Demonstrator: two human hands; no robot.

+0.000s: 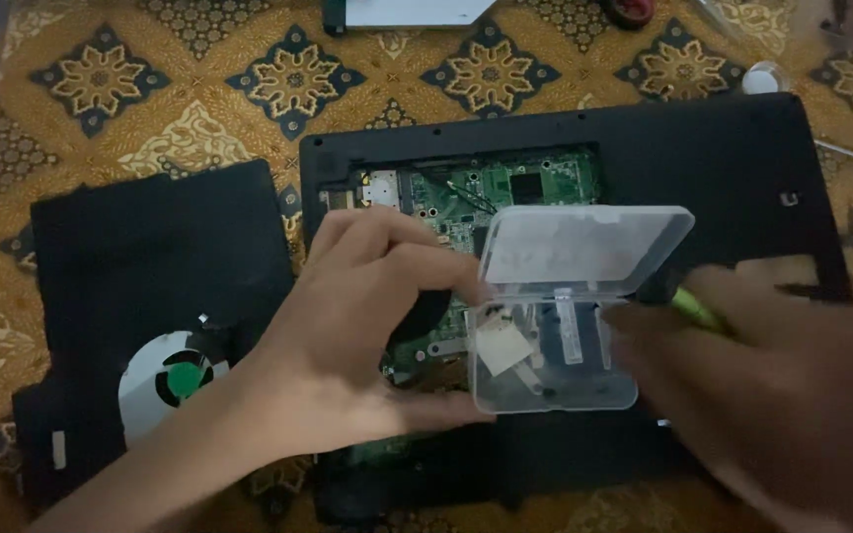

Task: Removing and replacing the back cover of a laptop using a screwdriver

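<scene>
Left hand fingers curled, pinching left edge of clear plastic case, lid hinged open. Right hand blurred, gripping green-handled tool at case's right side; finger spread not discernible. Case held over opened black laptop base, circuit board exposed, counter centre. Removed black cover with fan toward left edge. Patterned cloth beneath.

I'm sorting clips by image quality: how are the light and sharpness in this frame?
Head view: dim, warm light; the right hand is smeared by motion blur, the left hand sharper; soft glare whitens the clear plastic case lid; the laptop circuit board stays fairly legible.
</scene>
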